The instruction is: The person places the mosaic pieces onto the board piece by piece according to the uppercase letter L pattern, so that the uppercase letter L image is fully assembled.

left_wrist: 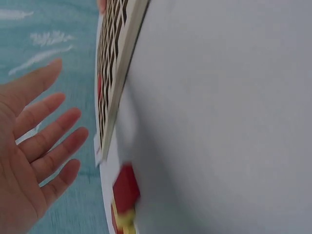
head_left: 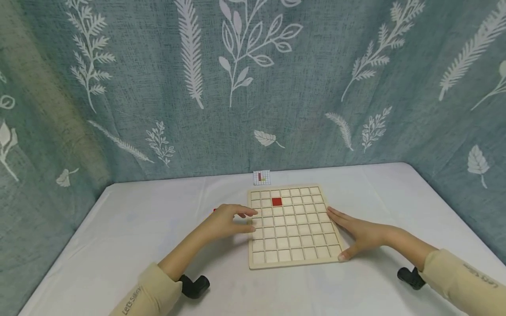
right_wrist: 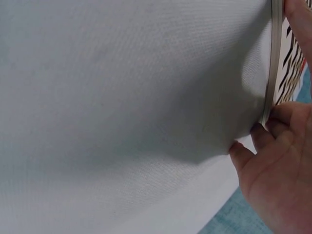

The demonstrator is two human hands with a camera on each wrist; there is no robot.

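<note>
A pale wooden grid board (head_left: 292,242) lies on the table, with one red square tile (head_left: 276,201) in a cell near its far side. My left hand (head_left: 229,223) hovers at the board's left edge, fingers spread and holding nothing. Beyond it, red and yellow pieces (left_wrist: 126,187) lie on the cloth; in the head view the hand mostly hides them. My right hand (head_left: 365,236) rests against the board's right edge, its thumb at the near corner and its fingertips (right_wrist: 260,130) along the side.
A small printed grid card (head_left: 262,177) with coloured squares lies behind the board. White cloth covers the table (head_left: 158,206), and a patterned teal curtain (head_left: 158,87) hangs around its back and sides. Black wrist mounts (head_left: 194,286) show below both sleeves.
</note>
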